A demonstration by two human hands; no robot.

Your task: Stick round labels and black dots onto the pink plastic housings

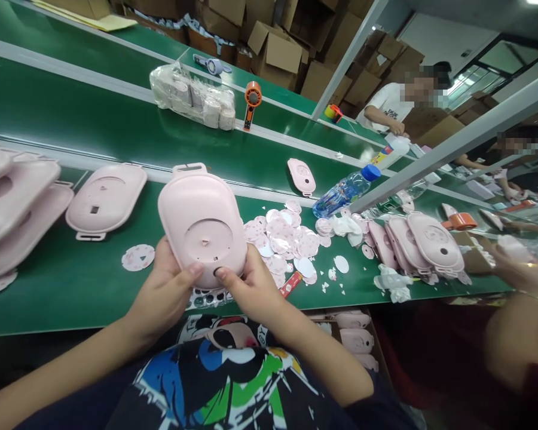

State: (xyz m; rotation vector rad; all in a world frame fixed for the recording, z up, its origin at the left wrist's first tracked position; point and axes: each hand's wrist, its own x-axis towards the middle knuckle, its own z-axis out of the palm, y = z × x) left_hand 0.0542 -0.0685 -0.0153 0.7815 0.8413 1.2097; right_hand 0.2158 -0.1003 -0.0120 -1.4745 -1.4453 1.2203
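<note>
Both my hands grip a pale pink plastic housing (201, 224), a rounded oblong shell with a circular recess and a loop tab at its far end. My left hand (164, 286) holds its lower left edge. My right hand (246, 283) holds the lower right edge, its thumb near a small dark hole. Just beyond my right hand lies a heap of round pink-patterned stickers and backing pieces (280, 239). A single round sticker (137, 258) lies left of my left hand. Similar pink housings lie flat (105, 200) and stacked (13, 203) to the left.
The green conveyor belt (40, 304) runs across the view. Further pink housings (434, 242) and a plastic water bottle (345, 191) stand right. An orange heat gun (251, 101) lies beyond. Co-workers sit at the right, one hand (515, 263) near. Cardboard boxes (273, 51) fill the back.
</note>
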